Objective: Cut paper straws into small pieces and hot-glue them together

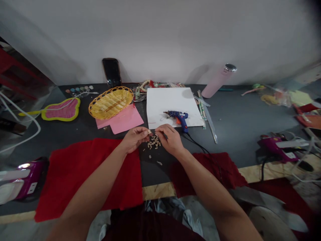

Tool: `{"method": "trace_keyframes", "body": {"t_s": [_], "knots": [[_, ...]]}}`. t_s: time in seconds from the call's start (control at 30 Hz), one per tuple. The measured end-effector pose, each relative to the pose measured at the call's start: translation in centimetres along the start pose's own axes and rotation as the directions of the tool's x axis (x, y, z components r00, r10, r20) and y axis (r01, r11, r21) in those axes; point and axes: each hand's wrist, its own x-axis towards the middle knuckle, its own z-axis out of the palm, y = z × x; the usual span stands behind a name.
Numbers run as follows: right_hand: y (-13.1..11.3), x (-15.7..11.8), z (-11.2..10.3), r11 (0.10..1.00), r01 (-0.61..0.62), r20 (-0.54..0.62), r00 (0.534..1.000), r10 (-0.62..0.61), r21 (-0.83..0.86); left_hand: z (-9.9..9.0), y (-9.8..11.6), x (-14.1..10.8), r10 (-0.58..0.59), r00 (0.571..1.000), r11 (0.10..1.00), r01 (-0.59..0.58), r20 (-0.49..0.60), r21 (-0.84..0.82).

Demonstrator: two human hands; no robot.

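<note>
My left hand point(136, 139) pinches a small pale piece point(149, 132) between thumb and forefinger. Close beside it, my right hand point(171, 140) has its fingertips pressed together; whatever they hold, if anything, is too small to make out. Just below the fingertips lies a loose heap of small beige pieces point(153, 143) on the dark table. A blue glue gun point(182, 116) rests on a white board point(170, 98) beyond my right hand, its black cord running down to the right. Pink paper sheets point(127, 120) lie beyond my left hand.
A yellow woven basket point(111, 102) overlaps the pink paper. Behind it a phone point(112, 73) leans on the wall. A pink bottle point(218, 82) stands at the back right. Red cloth point(92, 167) covers the front left. Purple power strips point(278, 149) with cables sit at both sides.
</note>
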Motion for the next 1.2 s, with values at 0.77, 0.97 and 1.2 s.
{"method": "trace_keyframes", "body": {"t_s": [0.77, 0.97, 1.2], "knots": [[7.1, -0.9, -5.4, 0.712, -0.556, -0.173, 0.824, 0.539, -0.429, -0.6, 0.3, -0.2, 0.032, 0.999, 0.981, -0.038, -0.032, -0.189], [7.4, -0.6, -6.2, 0.753, -0.649, -0.185, 0.758, 0.625, -0.114, -0.8, 0.1, -0.1, 0.029, 0.999, 0.984, -0.033, -0.023, -0.176], [4.9, 0.1, -6.7, 0.572, -0.637, 0.048, 0.688, 0.724, 0.517, -0.9, 0.0, 0.0, 0.038, 0.999, 0.986, -0.042, -0.026, -0.163]]}}
